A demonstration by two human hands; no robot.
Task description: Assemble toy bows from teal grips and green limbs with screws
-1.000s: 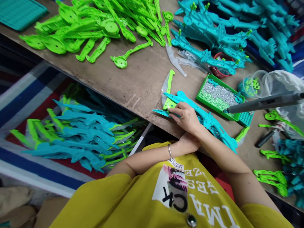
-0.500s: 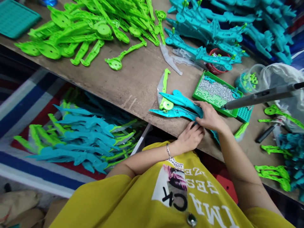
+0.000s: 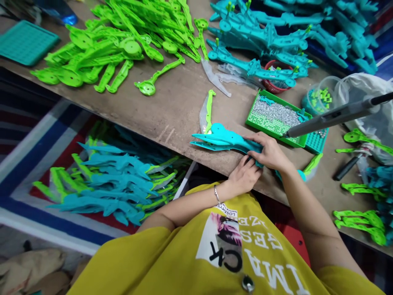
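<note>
Centre of frame: my right hand (image 3: 267,151) pinches the turquoise shell (image 3: 229,139), a green arm (image 3: 209,108) protruding; my left hand (image 3: 245,175) touches the shell, its grip indeterminable.

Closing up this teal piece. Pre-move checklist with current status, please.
1. Teal shells flush at the pointed end: not ok, tips apart.
2. Clear-and-green leg seated between the shells: cannot tell, inner end hidden.
3. Right hand holding the shells: ok.
4. Left hand clear of the shells: not ok, fingers up against their near side.
5. Small metal parts in the green tray: ok, plenty.
6. Grey pen-shaped tool out of the hands: ok, tip over the tray.
</note>
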